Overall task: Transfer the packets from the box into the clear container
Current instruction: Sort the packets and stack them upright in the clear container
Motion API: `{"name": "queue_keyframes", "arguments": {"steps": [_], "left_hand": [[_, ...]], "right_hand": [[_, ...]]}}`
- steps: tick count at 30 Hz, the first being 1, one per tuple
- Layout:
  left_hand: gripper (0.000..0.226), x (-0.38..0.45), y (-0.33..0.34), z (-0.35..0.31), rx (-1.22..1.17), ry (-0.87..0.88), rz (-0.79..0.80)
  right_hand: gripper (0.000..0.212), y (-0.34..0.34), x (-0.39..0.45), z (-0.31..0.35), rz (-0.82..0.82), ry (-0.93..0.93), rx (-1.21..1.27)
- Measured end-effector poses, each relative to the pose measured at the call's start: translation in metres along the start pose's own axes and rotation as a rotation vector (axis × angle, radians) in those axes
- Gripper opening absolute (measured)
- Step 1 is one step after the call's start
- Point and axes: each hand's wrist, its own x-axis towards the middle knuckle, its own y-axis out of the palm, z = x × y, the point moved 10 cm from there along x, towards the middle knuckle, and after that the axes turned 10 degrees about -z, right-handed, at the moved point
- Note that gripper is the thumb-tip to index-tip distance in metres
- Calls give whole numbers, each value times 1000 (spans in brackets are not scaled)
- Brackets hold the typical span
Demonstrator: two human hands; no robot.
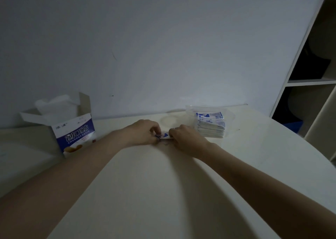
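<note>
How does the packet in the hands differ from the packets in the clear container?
The packet is single, pinched by the left hand and right hand low over the table; the stacked packets sit untouched inside the clear container. Both show blue-and-white print.

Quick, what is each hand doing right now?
Left hand: pinches the left end of a small blue-and-white paper packet on the table.
Right hand: fingers curled on the same packet's right end.

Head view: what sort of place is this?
Probably a home or small storeroom: a plain white table against a bare wall, open shelving at right, and both hands sorting packets there.
</note>
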Motion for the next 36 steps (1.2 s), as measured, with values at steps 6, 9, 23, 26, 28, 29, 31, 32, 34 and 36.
{"name": "queue_keyframes", "arguments": {"steps": [6,9,23,26,28,29,31,32,34,36], "left_hand": [[10,-2,6,-17,67,79,-4],[13,0,5,-15,89,79,-16],[6,-8,-23,-22,217,144,-200],[18,-31,-36,-65,528,567,-419],[31,-42,-36,-76,656,711,-481],[32,-45,-36,-79,663,748,-502],[29,-53,-41,-88,655,799,-537],[26,-55,-43,-91,644,817,-557],[23,-59,-51,-97,612,821,-632],[26,-57,-55,-96,562,794,-659]], "right_hand": [[16,-21,-5,-28,-48,208,379],[6,-19,-16,-47,24,383,620],[17,-9,-38,-48,260,299,423],[20,-18,-34,-52,138,495,813],[24,-23,-30,-50,89,546,997],[25,-24,-29,-47,87,538,1008],[26,-24,-26,-37,102,498,997],[26,-24,-26,-33,118,488,1029],[23,-22,-25,-25,152,486,1157],[18,-23,-27,-19,170,498,1304]]}}
